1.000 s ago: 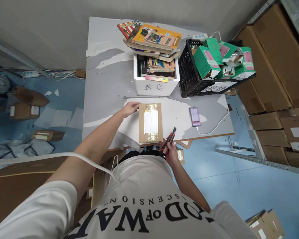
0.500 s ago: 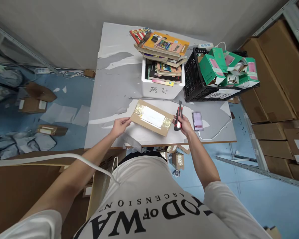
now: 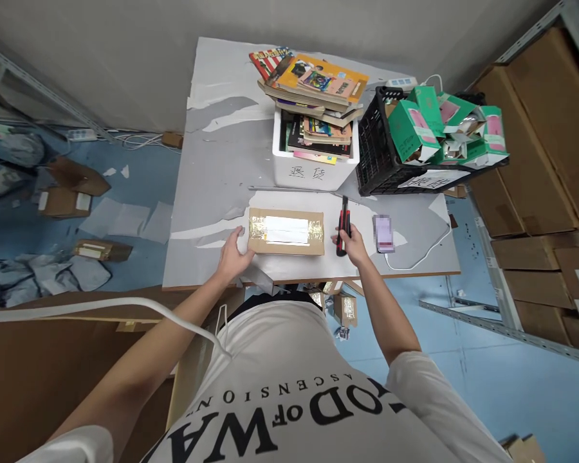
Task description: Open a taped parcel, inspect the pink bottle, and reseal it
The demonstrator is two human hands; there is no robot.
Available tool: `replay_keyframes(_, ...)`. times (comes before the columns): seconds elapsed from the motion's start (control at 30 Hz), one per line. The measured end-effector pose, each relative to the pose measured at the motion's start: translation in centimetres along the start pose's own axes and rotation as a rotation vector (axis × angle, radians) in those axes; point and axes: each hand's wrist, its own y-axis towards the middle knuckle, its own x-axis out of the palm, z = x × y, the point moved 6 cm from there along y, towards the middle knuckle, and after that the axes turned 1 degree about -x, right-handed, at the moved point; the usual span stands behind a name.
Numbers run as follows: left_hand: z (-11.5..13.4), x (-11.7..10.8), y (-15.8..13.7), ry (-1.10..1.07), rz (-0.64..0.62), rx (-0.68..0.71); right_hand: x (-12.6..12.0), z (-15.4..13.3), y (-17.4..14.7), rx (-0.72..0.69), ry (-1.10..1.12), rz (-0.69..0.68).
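A taped cardboard box (image 3: 286,249) with a white label lies level on the table, its long side along the front edge. At its left end is my left hand (image 3: 235,256), thumb against the near corner and fingers apart, not wrapped round it. My right hand (image 3: 352,244) is closed on a red and black utility knife (image 3: 343,225), just right of the box. The knife points away from me, its tip toward the back of the table. White paper (image 3: 289,265) lies beneath the box.
Behind the box stand a white bin (image 3: 313,177) piled with books (image 3: 318,80) and a black crate (image 3: 381,164) of green boxes (image 3: 412,132). A phone (image 3: 384,233) on a cable lies at the right. Cartons (image 3: 525,199) fill the right-hand shelf.
The box has turned from a slant to level and shifted slightly left and down. My left hand has opened from its pinch on the corner. My right hand has moved slightly left with the knife.
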Motion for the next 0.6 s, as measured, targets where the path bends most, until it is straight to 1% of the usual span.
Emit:
replay_keyframes(0.07,2.4,0.2,0.9,0.168,-0.040,0.162,-0.9,0.6,-2.4,0.025,-0.112,-0.042)
replay_keyframes(0.13,4.7,1.2,1.8,0.332,-0.133,0.311,-1.2,1.1,-4.4,0.061,-0.178,-0.095)
replay_keyframes(0.23,6.9,3.1,2.8,0.538,-0.266,0.451,-0.8,1.3,-5.8,0.085,-0.235,-0.151)
replay_keyframes(0.3,7.4,4.1,3.3,0.621,-0.312,0.481,-0.3,1.3,-6.0,0.087,-0.252,-0.174)
replay_keyframes(0.37,7.5,4.7,3.5,0.668,-0.335,0.479,0.0,1.2,-5.8,0.087,-0.255,-0.184)
replay_keyframes(0.5,7.3,4.8,3.4,0.702,-0.362,0.456,-0.1,0.7,-5.6,0.102,-0.271,-0.207)
replay_keyframes(0.6,7.3,4.7,3.3,0.689,-0.356,0.435,-0.5,-0.2,-5.3,0.115,-0.354,-0.239)
